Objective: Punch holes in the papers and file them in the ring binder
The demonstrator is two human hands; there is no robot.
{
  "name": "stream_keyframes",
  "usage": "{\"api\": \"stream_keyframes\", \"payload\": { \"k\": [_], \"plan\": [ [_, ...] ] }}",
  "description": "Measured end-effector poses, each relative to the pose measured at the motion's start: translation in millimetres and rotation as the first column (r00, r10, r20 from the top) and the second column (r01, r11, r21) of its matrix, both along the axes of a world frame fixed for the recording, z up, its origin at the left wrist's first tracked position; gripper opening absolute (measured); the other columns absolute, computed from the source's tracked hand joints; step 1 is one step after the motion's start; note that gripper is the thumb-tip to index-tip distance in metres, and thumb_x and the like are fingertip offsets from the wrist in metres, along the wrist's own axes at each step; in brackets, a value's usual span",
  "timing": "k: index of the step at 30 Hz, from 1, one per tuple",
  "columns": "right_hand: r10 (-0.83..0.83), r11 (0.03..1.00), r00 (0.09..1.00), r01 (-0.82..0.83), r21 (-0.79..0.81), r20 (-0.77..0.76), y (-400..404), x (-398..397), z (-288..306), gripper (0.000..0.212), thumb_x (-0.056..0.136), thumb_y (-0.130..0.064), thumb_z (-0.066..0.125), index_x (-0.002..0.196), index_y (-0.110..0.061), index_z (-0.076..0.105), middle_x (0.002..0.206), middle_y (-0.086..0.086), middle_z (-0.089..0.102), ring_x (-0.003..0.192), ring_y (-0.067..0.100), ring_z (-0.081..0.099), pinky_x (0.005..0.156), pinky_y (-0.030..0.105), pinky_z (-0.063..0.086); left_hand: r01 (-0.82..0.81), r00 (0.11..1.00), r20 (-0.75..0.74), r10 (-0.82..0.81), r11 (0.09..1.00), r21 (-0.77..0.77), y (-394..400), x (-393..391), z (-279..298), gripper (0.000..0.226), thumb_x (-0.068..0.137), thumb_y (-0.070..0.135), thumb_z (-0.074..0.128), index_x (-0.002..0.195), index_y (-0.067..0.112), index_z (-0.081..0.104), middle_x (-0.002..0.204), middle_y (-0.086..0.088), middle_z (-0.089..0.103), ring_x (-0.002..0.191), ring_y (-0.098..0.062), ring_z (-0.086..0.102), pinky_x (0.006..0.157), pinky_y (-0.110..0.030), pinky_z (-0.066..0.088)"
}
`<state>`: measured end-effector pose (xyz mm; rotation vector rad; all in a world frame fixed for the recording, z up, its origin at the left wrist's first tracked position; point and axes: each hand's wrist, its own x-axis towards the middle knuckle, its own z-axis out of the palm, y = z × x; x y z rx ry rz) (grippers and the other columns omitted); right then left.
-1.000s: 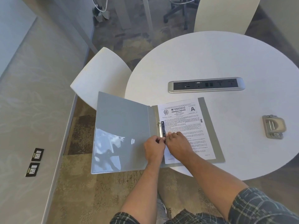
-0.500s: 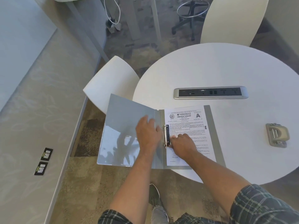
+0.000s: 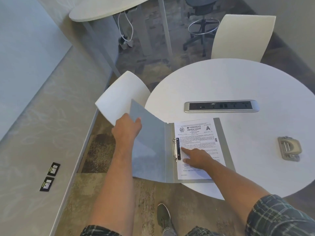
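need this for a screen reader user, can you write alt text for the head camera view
A person's left hand lifts the grey ring binder's front cover while the right hand presses flat on the printed paper filed on its rings. The binder lies at the edge of a round white table, with a hole punch to the right.

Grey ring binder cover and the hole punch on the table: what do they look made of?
Grey ring binder cover: looks like flexible matte plastic or coated card; it bows where the left hand grips its edge. Silver hole punch: seemingly metal, with a dull brushed sheen; painted plastic cannot be ruled out.
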<state>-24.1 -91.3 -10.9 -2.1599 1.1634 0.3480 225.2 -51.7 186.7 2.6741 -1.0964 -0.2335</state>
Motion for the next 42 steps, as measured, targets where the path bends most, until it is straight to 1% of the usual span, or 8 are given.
{"api": "stream_keyframes", "payload": {
  "k": [5,9,12,15,22,30,35,42],
  "plan": [
    [-0.415,0.858,0.833,0.225,0.463,0.366,-3.7,-24.4,24.7,0.071,0.094,-0.055,0.063,0.156,-0.033,0.037,0.154,-0.001,0.049,0.137,0.018,0.051,0.116,0.041,0.036,0.191,0.712,-0.639,-0.29,0.956,-0.221,-2.7,-55.9,43.5,0.044,0.099,0.053,0.056,0.108,0.016,0.077,0.102,0.002,0.08,0.077,-0.019,0.079,0.078,-0.033,0.054],
    [-0.758,0.632,0.499,0.405,0.661,0.419,-13.3,-57.9,39.1,0.038,0.1,-0.048,0.057,0.116,-0.018,0.073,0.114,0.005,0.076,0.092,0.016,0.075,0.095,0.043,0.057,0.534,0.663,-0.58,-0.474,0.842,-0.077,-9.2,-94.3,-2.5,0.03,0.099,0.043,0.06,0.122,0.029,0.075,0.125,0.008,0.073,0.109,-0.013,0.071,0.094,-0.028,0.049],
    [-0.905,0.422,0.271,0.482,0.768,0.327,-21.1,-94.8,41.6,0.06,0.099,-0.06,0.049,0.1,-0.006,0.074,0.09,0.013,0.07,0.075,0.028,0.063,0.067,0.033,0.052,0.693,0.637,-0.508,-0.58,0.72,0.047,-10.3,-115.7,-42.9,0.036,0.1,0.027,0.06,0.136,0.026,0.067,0.144,0.003,0.062,0.132,-0.019,0.057,0.098,-0.018,0.038],
    [-0.951,0.311,0.18,0.543,0.78,0.253,-25.4,-129.1,33.5,0.076,0.093,-0.074,0.044,0.11,-0.005,0.073,0.093,0.017,0.067,0.084,0.03,0.059,0.069,0.035,0.049,0.756,0.635,-0.425,-0.645,0.631,0.173,-7.0,-127.8,-79.9,0.051,0.095,0.018,0.063,0.146,0.025,0.057,0.16,0.0,0.042,0.144,-0.022,0.043,0.113,-0.029,0.035],
    [-0.879,0.476,0.379,0.7,0.532,0.288,-6.0,-156.2,26.0,0.019,0.087,-0.003,0.073,0.105,0.001,0.071,0.097,0.022,0.075,0.074,0.022,0.07,0.066,0.032,0.061,0.581,0.813,-0.272,-0.515,0.747,0.323,18.4,-125.1,-151.0,0.098,0.078,0.051,0.077,0.158,0.035,0.021,0.17,0.0,0.007,0.151,-0.034,0.025,0.114,-0.049,0.04],
    [-0.505,0.86,0.862,0.499,-0.103,-0.043,14.9,-154.2,16.2,0.058,0.086,-0.037,0.068,0.137,-0.021,0.046,0.122,0.006,0.059,0.108,0.026,0.063,0.085,0.039,0.055,0.633,0.774,-0.263,-0.576,0.695,0.342,23.5,-135.2,-170.2,0.093,0.089,0.05,0.069,0.162,0.036,0.012,0.172,0.007,-0.005,0.159,-0.027,0.002,0.113,-0.048,0.042],
    [-0.225,0.962,0.96,0.192,-0.195,-0.166,18.6,-148.8,15.0,0.063,0.096,-0.038,0.06,0.154,-0.03,0.036,0.162,-0.002,0.029,0.139,0.025,0.042,0.109,0.039,0.041,0.631,0.771,-0.199,-0.605,0.683,0.368,27.2,-140.7,-169.9,0.092,0.092,0.052,0.066,0.162,0.034,0.011,0.172,0.003,-0.006,0.159,-0.026,-0.001,0.111,-0.045,0.044],
    [-0.162,0.951,0.978,0.121,-0.284,-0.128,10.3,-154.5,28.2,0.069,0.099,-0.054,0.049,0.159,-0.029,0.026,0.168,-0.002,0.019,0.149,0.021,0.03,0.117,0.037,0.03,0.653,0.745,-0.065,-0.664,0.707,0.272,18.3,-143.2,-154.8,0.082,0.088,0.067,0.054,0.155,0.024,0.034,0.172,-0.003,0.01,0.157,-0.028,0.01,0.125,-0.042,0.021]
  ]
}}
